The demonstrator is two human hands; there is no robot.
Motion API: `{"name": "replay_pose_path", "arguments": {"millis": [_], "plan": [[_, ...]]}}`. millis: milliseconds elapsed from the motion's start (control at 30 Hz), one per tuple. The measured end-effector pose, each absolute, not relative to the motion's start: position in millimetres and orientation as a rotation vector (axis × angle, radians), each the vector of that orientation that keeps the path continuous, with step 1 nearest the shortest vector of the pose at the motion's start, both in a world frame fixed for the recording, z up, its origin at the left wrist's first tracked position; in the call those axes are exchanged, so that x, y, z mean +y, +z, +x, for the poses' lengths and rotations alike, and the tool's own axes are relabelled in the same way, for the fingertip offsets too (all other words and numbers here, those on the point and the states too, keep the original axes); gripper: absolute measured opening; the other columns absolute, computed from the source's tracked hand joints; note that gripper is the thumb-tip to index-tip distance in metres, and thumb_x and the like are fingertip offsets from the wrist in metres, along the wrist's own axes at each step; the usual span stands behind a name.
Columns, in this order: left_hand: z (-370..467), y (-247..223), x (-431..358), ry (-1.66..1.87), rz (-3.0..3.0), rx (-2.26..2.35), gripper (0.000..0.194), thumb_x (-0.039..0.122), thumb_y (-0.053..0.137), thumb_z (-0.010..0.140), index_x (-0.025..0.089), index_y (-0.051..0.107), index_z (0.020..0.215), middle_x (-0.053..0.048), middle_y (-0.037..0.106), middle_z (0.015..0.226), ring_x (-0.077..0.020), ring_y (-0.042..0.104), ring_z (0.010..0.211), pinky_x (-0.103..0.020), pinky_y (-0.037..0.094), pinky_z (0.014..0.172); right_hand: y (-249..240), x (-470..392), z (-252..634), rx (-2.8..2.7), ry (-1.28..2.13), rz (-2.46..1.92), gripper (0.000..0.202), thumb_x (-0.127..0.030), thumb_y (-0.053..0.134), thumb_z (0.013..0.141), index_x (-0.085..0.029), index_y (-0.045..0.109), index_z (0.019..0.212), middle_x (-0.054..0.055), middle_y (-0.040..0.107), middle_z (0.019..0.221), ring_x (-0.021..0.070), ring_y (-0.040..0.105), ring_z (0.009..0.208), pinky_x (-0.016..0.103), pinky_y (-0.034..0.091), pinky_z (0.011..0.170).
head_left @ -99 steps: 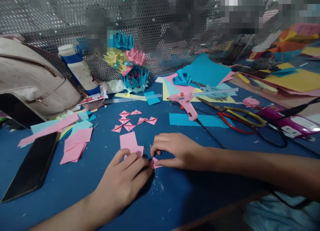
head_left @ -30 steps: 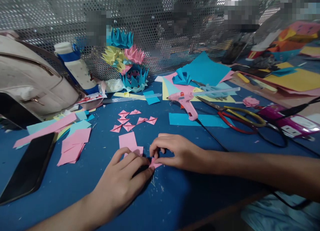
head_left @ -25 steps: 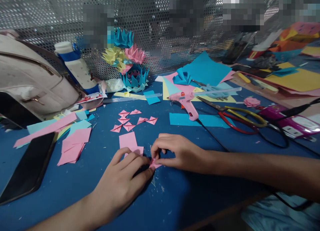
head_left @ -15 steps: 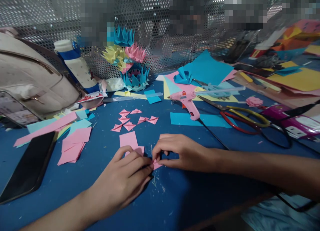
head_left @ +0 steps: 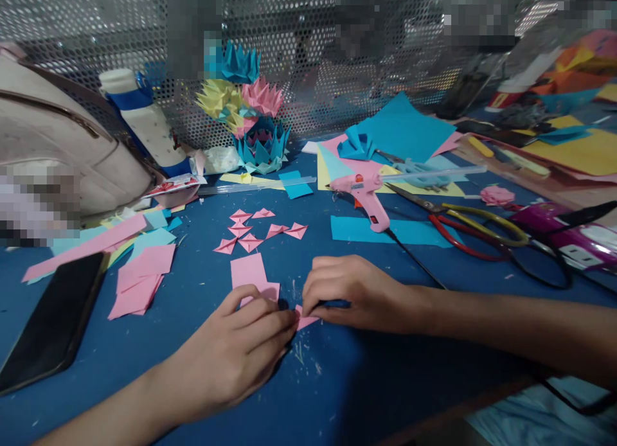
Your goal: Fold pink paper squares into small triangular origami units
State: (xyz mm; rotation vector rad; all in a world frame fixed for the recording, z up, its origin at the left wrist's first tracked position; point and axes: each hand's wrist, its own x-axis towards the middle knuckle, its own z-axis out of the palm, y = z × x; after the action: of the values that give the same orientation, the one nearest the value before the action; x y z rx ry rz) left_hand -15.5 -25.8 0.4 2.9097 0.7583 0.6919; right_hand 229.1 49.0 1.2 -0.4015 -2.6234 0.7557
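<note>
A small folded piece of pink paper (head_left: 304, 320) lies on the blue table between my hands. My left hand (head_left: 241, 343) has its fingertips closed on the paper's left side. My right hand (head_left: 349, 295) pinches its upper right part between thumb and fingers. Beyond my left fingers lie flat pink paper squares (head_left: 249, 270), partly covered by that hand. Farther off, several small folded pink triangles (head_left: 250, 242) form a loose group.
A pink glue gun (head_left: 364, 192) rests near a blue paper strip, its cord running behind my right arm. Scissors (head_left: 472, 224) lie to the right. A phone (head_left: 53, 321) and stacked pink pieces (head_left: 139, 285) are at left. Folded paper flowers (head_left: 260, 144) stand at the back.
My right fingers have shifted slightly right and come closer together on the pink paper, and more of it shows. My left hand stays nearly in place. The view has moved a little.
</note>
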Motion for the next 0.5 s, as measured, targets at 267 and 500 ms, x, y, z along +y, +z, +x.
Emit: {"name": "replay_pose_path", "arguments": {"millis": [267, 500], "plan": [[-16.9, -3.7, -28.2, 0.737, 3.005, 0.718, 0.021, 0.007, 0.054, 0.097, 0.008, 0.067, 0.114, -0.008, 0.072, 0.118, -0.0212, 0.063, 0.108, -0.039, 0.036, 0.104, 3.6, 53.6, 233.8, -2.77, 0.438, -0.268, 0.019, -0.027, 0.051, 0.102, -0.02, 0.068, 0.097, 0.002, 0.07, 0.095, 0.0152, 0.051, 0.082, 0.029, 0.036, 0.069], [-18.9, 0.7, -26.6, 0.672, 3.015, 0.675, 0.022, 0.01, 0.05, 0.1, 0.008, 0.068, 0.113, -0.009, 0.072, 0.118, -0.0194, 0.065, 0.105, -0.04, 0.036, 0.106, 3.6, 56.7, 234.8, -2.803, 0.339, -0.174, 0.027, -0.031, 0.043, 0.105, -0.021, 0.068, 0.098, 0.001, 0.069, 0.097, 0.0157, 0.046, 0.077, 0.032, 0.03, 0.064]]}}
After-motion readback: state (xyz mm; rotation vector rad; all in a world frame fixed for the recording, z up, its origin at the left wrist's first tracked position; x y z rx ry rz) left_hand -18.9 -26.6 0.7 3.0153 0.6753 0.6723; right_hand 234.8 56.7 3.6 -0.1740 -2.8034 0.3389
